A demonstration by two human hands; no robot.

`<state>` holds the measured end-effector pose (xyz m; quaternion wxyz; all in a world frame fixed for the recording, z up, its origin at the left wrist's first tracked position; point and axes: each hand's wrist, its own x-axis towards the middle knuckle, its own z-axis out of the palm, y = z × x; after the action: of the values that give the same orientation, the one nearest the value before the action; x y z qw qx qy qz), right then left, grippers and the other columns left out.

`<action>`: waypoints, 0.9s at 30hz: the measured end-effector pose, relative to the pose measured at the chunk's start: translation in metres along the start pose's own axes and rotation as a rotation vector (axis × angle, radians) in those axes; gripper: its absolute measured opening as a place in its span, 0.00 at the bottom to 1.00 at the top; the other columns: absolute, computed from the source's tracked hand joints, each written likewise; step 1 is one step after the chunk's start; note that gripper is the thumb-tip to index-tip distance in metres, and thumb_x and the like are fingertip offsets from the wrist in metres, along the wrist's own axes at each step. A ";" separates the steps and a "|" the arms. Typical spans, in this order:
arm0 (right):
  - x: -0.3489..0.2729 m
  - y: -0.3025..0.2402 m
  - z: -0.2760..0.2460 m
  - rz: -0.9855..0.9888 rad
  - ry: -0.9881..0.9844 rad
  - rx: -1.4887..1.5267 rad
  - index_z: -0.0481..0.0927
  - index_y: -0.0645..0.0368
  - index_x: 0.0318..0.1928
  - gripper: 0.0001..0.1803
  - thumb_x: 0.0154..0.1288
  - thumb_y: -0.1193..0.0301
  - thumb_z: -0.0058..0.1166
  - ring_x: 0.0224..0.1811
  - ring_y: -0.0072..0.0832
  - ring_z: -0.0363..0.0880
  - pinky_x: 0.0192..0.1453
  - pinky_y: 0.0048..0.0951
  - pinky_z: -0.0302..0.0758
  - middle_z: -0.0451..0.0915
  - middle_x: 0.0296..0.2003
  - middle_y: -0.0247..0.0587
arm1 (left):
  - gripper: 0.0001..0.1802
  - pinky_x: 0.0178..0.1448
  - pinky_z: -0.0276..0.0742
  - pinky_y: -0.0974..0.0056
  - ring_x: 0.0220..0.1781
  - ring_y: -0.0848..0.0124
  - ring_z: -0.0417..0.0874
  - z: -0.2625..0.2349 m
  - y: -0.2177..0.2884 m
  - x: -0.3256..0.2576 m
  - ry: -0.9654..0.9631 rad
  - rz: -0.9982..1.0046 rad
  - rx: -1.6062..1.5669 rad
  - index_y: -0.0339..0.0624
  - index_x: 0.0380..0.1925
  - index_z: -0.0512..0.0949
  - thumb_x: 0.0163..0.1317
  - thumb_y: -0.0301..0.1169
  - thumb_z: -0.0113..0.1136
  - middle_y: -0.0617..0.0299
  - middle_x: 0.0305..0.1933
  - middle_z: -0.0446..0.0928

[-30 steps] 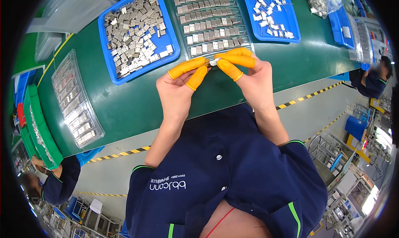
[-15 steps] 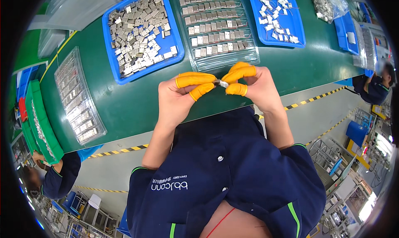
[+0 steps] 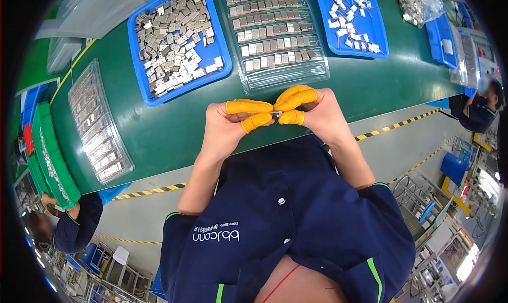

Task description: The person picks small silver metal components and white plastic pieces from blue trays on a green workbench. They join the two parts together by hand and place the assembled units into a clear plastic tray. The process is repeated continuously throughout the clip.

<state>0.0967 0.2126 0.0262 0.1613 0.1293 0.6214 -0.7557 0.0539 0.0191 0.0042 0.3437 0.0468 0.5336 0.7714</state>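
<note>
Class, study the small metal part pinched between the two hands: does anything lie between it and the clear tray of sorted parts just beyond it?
Nothing visible does. The small metal part sits between the left hand and right hand; only bare green table separates it from the clear tray.

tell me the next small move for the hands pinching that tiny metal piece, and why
Probably carry the small silver metal piece to the clear plastic slotted tray: left hand and right hand pinch it together above the green table, just below that tray's filled rows.
</note>
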 end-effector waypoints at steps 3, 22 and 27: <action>0.000 0.000 0.006 -0.076 0.049 -0.097 0.83 0.64 0.31 0.09 0.45 0.79 0.66 0.35 0.21 0.76 0.41 0.22 0.72 0.80 0.33 0.35 | 0.11 0.46 0.80 0.65 0.37 0.66 0.83 0.001 -0.005 -0.002 0.036 0.044 -0.011 0.27 0.38 0.78 0.54 0.18 0.61 0.51 0.36 0.81; 0.030 0.007 0.018 -0.788 0.443 -1.103 0.83 0.54 0.29 0.09 0.42 0.74 0.63 0.38 0.31 0.73 0.49 0.35 0.68 0.79 0.32 0.32 | 0.12 0.55 0.72 0.66 0.47 0.69 0.79 -0.030 0.002 -0.004 0.527 0.542 0.438 0.33 0.41 0.79 0.55 0.18 0.60 0.55 0.43 0.80; 0.041 0.021 0.019 -0.873 0.420 -1.156 0.83 0.55 0.28 0.10 0.39 0.75 0.62 0.38 0.31 0.73 0.47 0.34 0.68 0.78 0.30 0.31 | 0.12 0.50 0.74 0.68 0.43 0.68 0.81 -0.062 0.020 -0.006 0.750 0.606 0.876 0.39 0.38 0.81 0.51 0.20 0.63 0.57 0.41 0.81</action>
<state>0.0677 0.1867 -0.0051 -0.2324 -0.0925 0.9315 -0.2641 0.0220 -0.0378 -0.0035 -0.1495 0.0584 0.8456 0.5092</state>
